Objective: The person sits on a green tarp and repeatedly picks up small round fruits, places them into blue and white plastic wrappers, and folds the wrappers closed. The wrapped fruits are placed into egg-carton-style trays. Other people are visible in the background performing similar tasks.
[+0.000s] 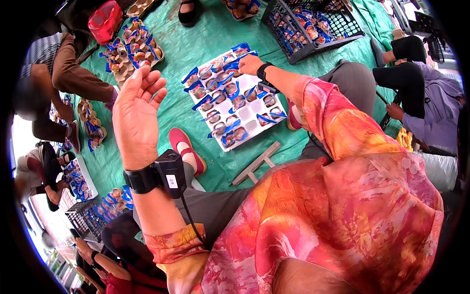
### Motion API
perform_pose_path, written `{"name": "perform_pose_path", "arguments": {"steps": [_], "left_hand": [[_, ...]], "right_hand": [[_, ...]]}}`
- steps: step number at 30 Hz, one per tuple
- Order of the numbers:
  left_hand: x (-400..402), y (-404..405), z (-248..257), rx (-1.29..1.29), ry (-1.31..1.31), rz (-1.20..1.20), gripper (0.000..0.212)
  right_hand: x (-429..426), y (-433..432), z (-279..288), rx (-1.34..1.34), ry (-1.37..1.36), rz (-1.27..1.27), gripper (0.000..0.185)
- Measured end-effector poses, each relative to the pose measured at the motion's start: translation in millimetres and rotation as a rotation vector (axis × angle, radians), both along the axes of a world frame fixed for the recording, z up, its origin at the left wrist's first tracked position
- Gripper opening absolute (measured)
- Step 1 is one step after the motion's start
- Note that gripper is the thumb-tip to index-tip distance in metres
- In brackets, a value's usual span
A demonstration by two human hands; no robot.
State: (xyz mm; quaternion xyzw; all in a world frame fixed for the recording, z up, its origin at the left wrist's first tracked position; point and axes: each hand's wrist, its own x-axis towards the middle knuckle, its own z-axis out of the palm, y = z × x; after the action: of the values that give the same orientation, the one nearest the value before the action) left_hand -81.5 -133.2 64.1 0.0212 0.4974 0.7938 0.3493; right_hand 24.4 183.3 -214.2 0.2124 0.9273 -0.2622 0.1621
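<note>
My left hand (137, 114) is raised left of the tray, palm showing and fingers loosely curled apart, with nothing in it. A white foam tray (245, 114) with moulded pockets lies tilted on the green tarpaulin before me. Egg-sized items in clear and blue plastic wrappers (232, 89) sit in many of its pockets; a few pockets toward the near right side are bare. My right hand (250, 65) is at the tray's far right edge, its fingertips down at a blue-edged wrapper (232, 66). Whether the fingers grip that wrapper is hidden from above.
A black plastic crate (312, 47) of wrapped items stands beyond the tray. Pulp egg trays (123, 71) and a red bucket (105, 22) lie far left. A small wooden frame (257, 163) rests near my feet. Other people sit at both sides on the green tarpaulin (176, 55).
</note>
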Motion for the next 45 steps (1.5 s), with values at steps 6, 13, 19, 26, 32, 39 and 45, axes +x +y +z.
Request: {"name": "perform_pose_path", "arguments": {"steps": [6, 13, 19, 26, 32, 39, 45], "left_hand": [[-1.6, 1.1, -0.4, -0.019, 0.014, 0.018, 0.03], [0.9, 6.9, -1.2, -0.043, 0.038, 0.023, 0.028], [2.7, 13.8, -10.7, -0.086, 0.055, 0.002, 0.026], [22.9, 44.4, -26.9, -0.115, -0.085, -0.098, 0.04], [47.4, 72.2, -13.6, 0.384, -0.124, -0.376, 0.042], [52.1, 83.2, -11.8, 0.102, 0.127, -0.294, 0.035], [53.0, 96.8, -10.7, 0.074, 0.129, -0.257, 0.033]], "right_hand": [[-10.3, -4.4, -10.9, 0.044, -0.084, 0.102, 0.022], [-12.3, 4.5, 16.4, -0.12, 0.024, 0.071, 0.021], [-3.8, 22.7, 115.7, -0.769, 0.166, -0.204, 0.016], [12.0, -17.0, 243.1, -1.327, 0.452, -0.326, 0.009], [38.4, -49.3, 289.5, -1.461, 0.575, -0.321, 0.013], [36.6, -50.8, 280.8, -1.197, 0.598, -0.253, 0.032], [32.1, -46.3, 270.1, -1.101, 0.684, -0.325, 0.018]]}}
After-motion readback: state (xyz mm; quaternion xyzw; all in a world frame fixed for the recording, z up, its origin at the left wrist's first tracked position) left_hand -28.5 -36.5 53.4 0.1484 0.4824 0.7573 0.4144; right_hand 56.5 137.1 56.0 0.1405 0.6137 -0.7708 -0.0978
